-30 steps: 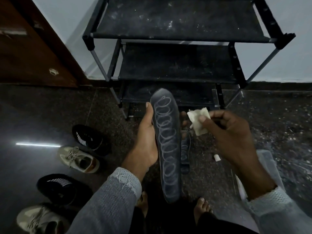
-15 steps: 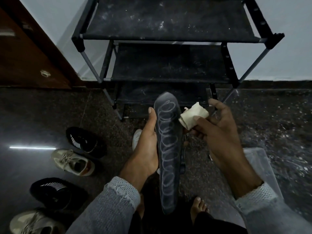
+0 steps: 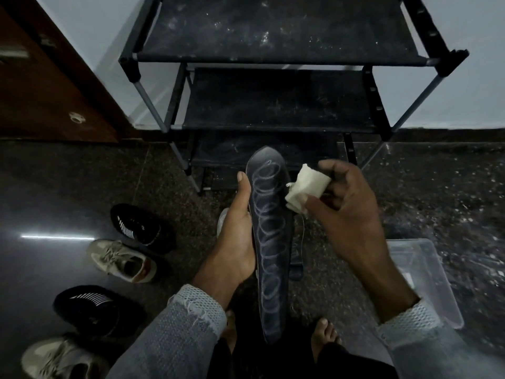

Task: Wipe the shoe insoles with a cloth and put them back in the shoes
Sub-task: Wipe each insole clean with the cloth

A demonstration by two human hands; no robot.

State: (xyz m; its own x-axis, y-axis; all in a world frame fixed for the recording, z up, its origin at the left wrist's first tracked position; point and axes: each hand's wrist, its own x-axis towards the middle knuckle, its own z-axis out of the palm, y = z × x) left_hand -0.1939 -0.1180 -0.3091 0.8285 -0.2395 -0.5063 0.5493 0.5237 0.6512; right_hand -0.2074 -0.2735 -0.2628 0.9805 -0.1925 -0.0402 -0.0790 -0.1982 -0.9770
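My left hand (image 3: 236, 242) grips a long dark insole (image 3: 270, 242) marked with pale loops, holding it lengthwise in front of me with the thumb along its left edge. My right hand (image 3: 347, 217) pinches a folded cream cloth (image 3: 306, 187) just beside the insole's upper right edge. Part of a shoe (image 3: 222, 221) shows behind my left hand, and another dark shoe part (image 3: 296, 250) lies under the insole on the right; both are mostly hidden.
A dusty black shoe rack (image 3: 278, 99) stands against the wall ahead. Two black shoes (image 3: 139, 227) (image 3: 93, 307) and two beige sneakers (image 3: 123, 261) (image 3: 54, 359) lie on the dark floor at left. A clear plastic box (image 3: 426, 280) sits at right. My bare feet (image 3: 325, 335) are below.
My right hand has brought the cloth leftward, from apart from the insole to beside its upper right edge. The view has shifted slightly; the left hand keeps its hold.
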